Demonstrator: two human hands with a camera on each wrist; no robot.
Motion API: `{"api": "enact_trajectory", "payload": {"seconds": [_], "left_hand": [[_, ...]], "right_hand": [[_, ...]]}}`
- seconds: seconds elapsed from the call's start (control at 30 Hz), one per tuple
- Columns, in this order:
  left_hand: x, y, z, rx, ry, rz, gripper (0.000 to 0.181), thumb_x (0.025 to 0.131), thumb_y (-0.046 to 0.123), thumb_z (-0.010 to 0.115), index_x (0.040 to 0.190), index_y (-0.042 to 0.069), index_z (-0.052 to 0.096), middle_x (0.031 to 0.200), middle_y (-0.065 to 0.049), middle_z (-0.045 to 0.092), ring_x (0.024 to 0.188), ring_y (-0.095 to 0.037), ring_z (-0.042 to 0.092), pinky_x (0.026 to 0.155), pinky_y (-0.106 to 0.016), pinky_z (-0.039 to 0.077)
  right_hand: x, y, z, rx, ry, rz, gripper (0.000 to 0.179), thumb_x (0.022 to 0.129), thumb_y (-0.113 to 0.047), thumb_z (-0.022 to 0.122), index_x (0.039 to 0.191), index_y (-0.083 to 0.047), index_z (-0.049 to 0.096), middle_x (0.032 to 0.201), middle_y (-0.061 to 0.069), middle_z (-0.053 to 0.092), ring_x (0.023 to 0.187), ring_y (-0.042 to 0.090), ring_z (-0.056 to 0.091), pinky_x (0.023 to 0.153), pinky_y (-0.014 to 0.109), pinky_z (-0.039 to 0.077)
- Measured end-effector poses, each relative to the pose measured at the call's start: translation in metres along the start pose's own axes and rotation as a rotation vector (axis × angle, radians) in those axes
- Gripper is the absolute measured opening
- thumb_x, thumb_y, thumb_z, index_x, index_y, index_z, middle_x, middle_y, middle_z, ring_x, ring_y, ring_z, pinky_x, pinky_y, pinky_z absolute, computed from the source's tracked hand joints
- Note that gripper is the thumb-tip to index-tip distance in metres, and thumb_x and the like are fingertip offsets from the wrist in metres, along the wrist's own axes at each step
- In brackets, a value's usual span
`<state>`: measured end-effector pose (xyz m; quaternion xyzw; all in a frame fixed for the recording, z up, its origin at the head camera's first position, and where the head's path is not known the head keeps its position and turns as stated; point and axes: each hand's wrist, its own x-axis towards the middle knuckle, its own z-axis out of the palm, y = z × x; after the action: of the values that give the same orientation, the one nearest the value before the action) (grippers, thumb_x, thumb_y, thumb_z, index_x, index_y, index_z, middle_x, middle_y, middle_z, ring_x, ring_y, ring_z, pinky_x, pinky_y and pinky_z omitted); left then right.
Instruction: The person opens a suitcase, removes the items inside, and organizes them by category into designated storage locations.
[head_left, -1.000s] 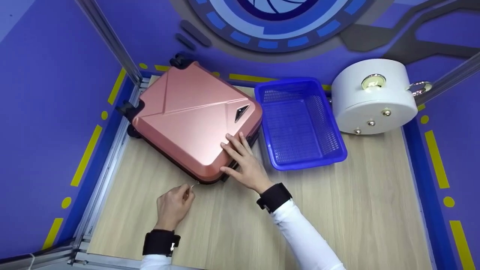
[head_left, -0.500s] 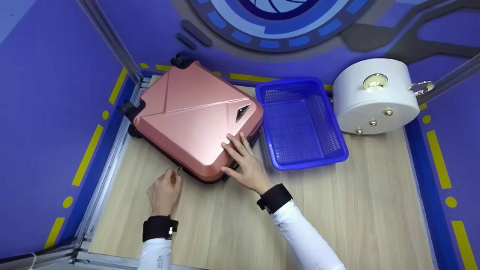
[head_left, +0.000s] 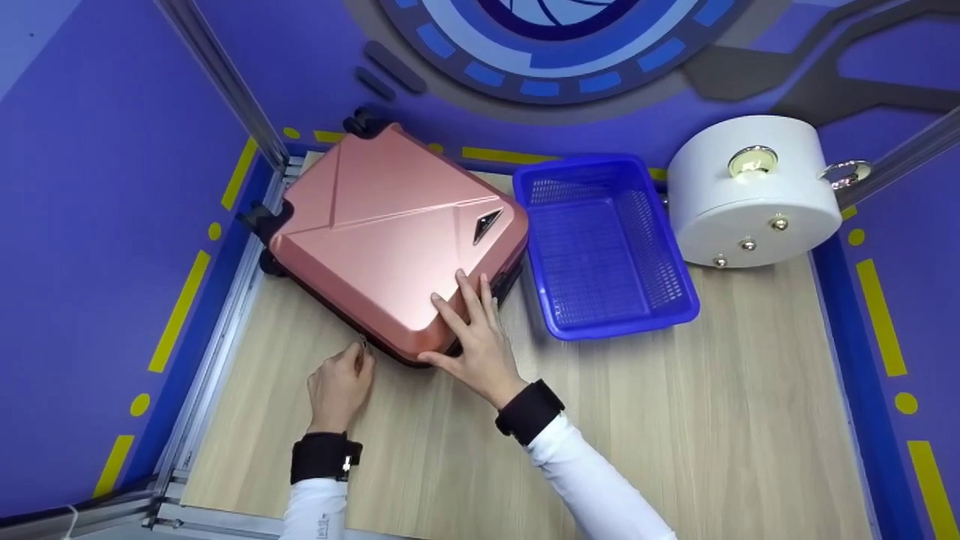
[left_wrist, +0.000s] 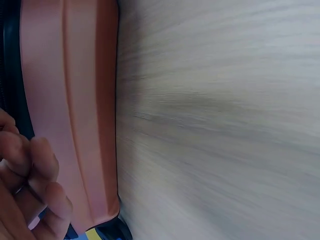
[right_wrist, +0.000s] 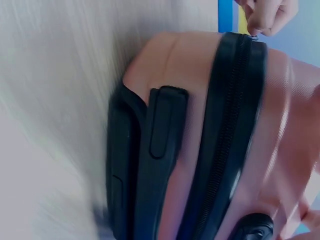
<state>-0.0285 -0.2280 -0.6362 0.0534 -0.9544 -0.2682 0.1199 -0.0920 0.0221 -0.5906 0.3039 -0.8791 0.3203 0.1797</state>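
A pink hard-shell suitcase (head_left: 390,232) lies flat, its near corner towards me. My left hand (head_left: 337,386) is at its lower left edge, thumb and forefinger pinching a small metal zipper pull (right_wrist: 254,37). The black-edged zipper (right_wrist: 227,125) runs round the side of the case in the right wrist view. In the left wrist view, the curled fingers (left_wrist: 42,165) are close beside the pink side wall; the pull is hidden there. My right hand (head_left: 480,352) rests on the near corner with fingers spread, the thumb on the edge. A black carry handle (right_wrist: 165,125) lies along that side.
A blue plastic basket (head_left: 555,330) stands right against the suitcase. Farther right, a white round case (head_left: 742,187) with gold rings lies on its side by the wall. Suitcase wheels (head_left: 259,217) face the left wall. Wooden tabletop (head_left: 637,435) stretches in front.
My left hand has moved left along the suitcase edge with the zipper pull, then slightly back right. My right hand has shifted a little left and down, towards the near corner.
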Motion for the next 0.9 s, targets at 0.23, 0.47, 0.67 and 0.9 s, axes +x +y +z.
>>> {"api": "enact_trajectory", "payload": {"seconds": [0.23, 0.47, 0.67, 0.9], "left_hand": [[-0.007, 0.003, 0.0, -0.026, 0.02, 0.064, 0.032, 0.095, 0.012, 0.064, 0.07, 0.016, 0.044, 0.057, 0.009, 0.036, 0.049, -0.009, 0.033, 0.045, -0.029, 0.026], [-0.007, 0.02, 0.017, -0.064, 0.047, 0.135, 0.029, 0.094, 0.01, 0.066, 0.071, 0.014, 0.049, 0.056, 0.008, 0.04, 0.049, -0.007, 0.032, 0.044, -0.028, 0.028], [-0.004, 0.042, 0.033, -0.103, 0.037, 0.15, 0.023, 0.096, 0.011, 0.064, 0.076, 0.013, 0.053, 0.059, 0.009, 0.041, 0.051, -0.006, 0.033, 0.045, -0.028, 0.03], [0.003, 0.065, 0.044, -0.09, 0.026, 0.164, 0.02, 0.098, 0.015, 0.062, 0.079, 0.012, 0.056, 0.059, 0.007, 0.04, 0.05, -0.01, 0.036, 0.043, -0.035, 0.037]], "right_hand": [[0.002, 0.009, 0.0, 0.094, 0.02, -0.028, 0.087, 0.078, -0.054, 0.086, 0.15, -0.016, 0.055, 0.164, 0.026, 0.03, 0.149, 0.062, 0.017, 0.11, 0.071, 0.034], [0.016, 0.047, -0.015, 0.242, -0.059, -0.071, 0.089, 0.073, -0.047, 0.092, 0.148, -0.014, 0.058, 0.166, 0.024, 0.029, 0.153, 0.055, 0.014, 0.116, 0.071, 0.024], [0.027, 0.077, -0.034, 0.373, -0.165, -0.026, 0.086, 0.074, -0.035, 0.092, 0.15, -0.014, 0.057, 0.17, 0.016, 0.024, 0.158, 0.042, 0.01, 0.124, 0.064, 0.01], [0.017, 0.09, -0.044, 0.359, -0.165, 0.001, 0.068, 0.091, -0.021, 0.079, 0.153, -0.01, 0.052, 0.168, 0.016, 0.031, 0.155, 0.047, 0.019, 0.118, 0.073, 0.016]]}}
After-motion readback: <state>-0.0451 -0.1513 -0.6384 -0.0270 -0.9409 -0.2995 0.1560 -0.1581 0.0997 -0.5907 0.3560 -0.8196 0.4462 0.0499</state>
